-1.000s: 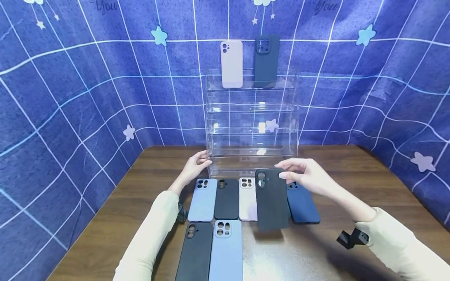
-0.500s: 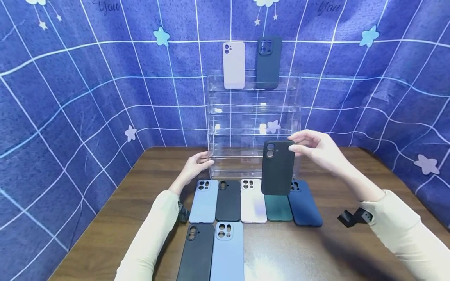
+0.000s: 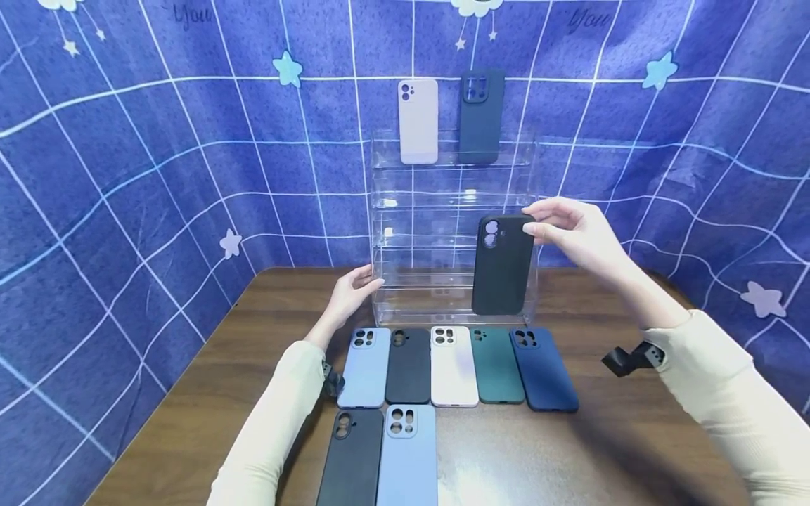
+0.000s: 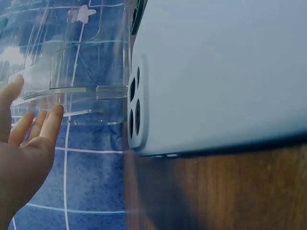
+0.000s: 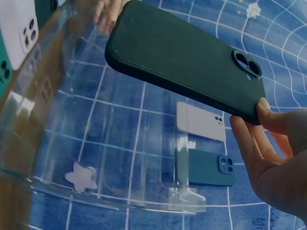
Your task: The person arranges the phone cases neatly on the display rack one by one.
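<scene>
Hands apart: raised right (image 3: pixel 574 232) pinches black case (image 3: pixel 503 274), left (image 3: pixel 349 295) holds rack (image 3: pixel 430 247).

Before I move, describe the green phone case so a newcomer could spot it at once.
On the wooden table, find the clear display rack. In front of it lies a row of five phone cases; the green phone case is second from the person's right, between the white phone case and the navy phone case. No other case in that row is green.
</scene>
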Available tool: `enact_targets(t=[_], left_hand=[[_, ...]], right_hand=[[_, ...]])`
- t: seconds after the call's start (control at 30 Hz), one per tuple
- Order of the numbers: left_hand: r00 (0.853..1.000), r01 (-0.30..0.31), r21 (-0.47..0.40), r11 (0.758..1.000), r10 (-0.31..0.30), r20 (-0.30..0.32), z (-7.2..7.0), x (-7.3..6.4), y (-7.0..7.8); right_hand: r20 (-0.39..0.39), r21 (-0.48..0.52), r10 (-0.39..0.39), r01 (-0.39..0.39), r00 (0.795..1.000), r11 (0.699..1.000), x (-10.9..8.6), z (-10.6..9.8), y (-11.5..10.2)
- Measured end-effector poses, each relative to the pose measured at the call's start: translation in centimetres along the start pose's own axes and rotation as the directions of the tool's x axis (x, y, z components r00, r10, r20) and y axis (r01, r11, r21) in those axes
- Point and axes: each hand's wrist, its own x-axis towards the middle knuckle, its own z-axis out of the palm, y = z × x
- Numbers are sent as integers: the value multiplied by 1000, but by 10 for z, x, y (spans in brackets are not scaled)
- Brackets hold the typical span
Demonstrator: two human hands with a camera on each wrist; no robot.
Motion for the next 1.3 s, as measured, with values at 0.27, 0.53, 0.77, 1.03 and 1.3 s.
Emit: enact_targets(t=[0.27,0.53,0.77,1.03,1.3], left_hand=[[1000,15,-51,999,-16,-26,-2,-2,-5],[1000,19,-52,998,-19,3,-3,2,-4],[1000,14,-57,998,-13,11,-5,6,-4],[1000,10,-9,1000,-10,5,-4,5,-1],[999,27,-8,1000,-27,21,-2,1,-3]], right_hand=[[-90,-4,25,-26,996,1000,24,-7,-4],[-166,105,56,-39,984,994,47,-15,-8],[-210,271,40,19,977,962,69,-17,-7],[-317,300,39,61,948,952,90,-15,1],[-378,307,36,89,925,947,116,-15,3]])
